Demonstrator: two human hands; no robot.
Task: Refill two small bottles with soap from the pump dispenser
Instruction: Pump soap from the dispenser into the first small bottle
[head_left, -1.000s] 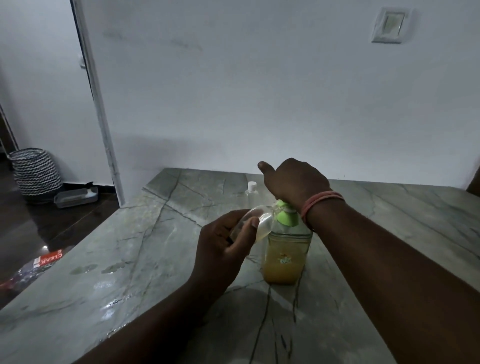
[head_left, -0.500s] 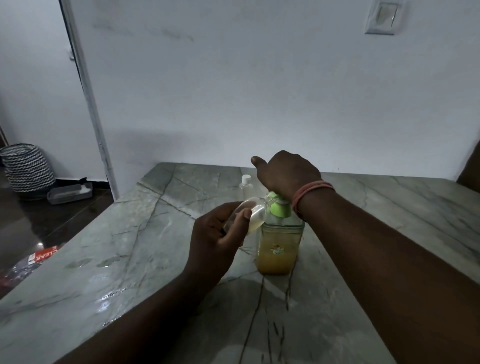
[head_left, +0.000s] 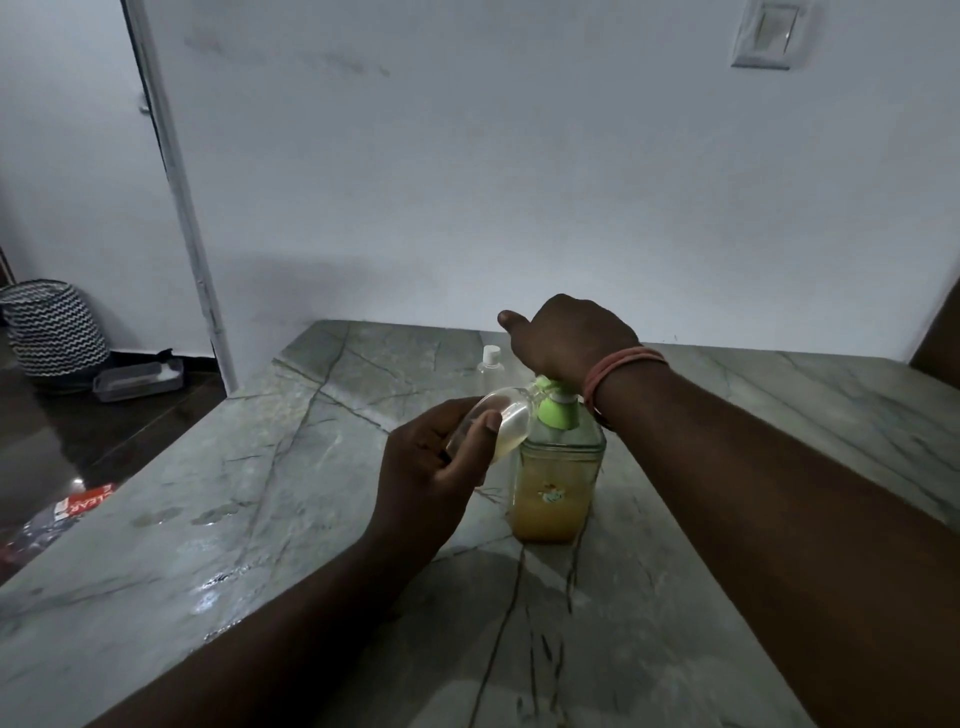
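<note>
My left hand (head_left: 431, 467) is gripping a small clear bottle (head_left: 498, 423), fingers curled round it, tilting it so its mouth is meeting the green pump dispenser (head_left: 558, 457) standing on the marble worktop (head_left: 260, 493). My right hand (head_left: 566, 338) is pressing down on the pump head, fingers curled over it. A second small bottle (head_left: 490, 360), capped white, is standing just behind the dispenser.

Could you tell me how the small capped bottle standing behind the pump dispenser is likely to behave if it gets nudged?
The small capped bottle looks clear and empty, so probably very light. Standing upright and narrow on the smooth marble table, it would likely slide or tip easily.
</note>
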